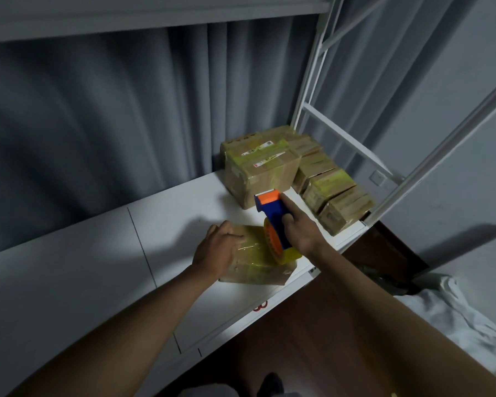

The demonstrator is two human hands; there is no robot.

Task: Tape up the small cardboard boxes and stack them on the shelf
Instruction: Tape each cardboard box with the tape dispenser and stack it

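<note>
Gripping the tape dispenser (275,222) w/ my right hand (301,233), fingers curled round its blue body, index stretched along the top. Its roll sits on the small box (255,265) just below that hand. My left hand (215,250) lies flat on the box's left side, fingers relaxed. Taped boxes (312,179) stacked on shelf (98,267) beyond my right hand.

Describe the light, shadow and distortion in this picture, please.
Head view: dim overall, with one bright patch on the white shelf near the box; the hands cast a soft shadow leftwards; glare on the tape; wide-angle bending curves the shelf frame.
</note>
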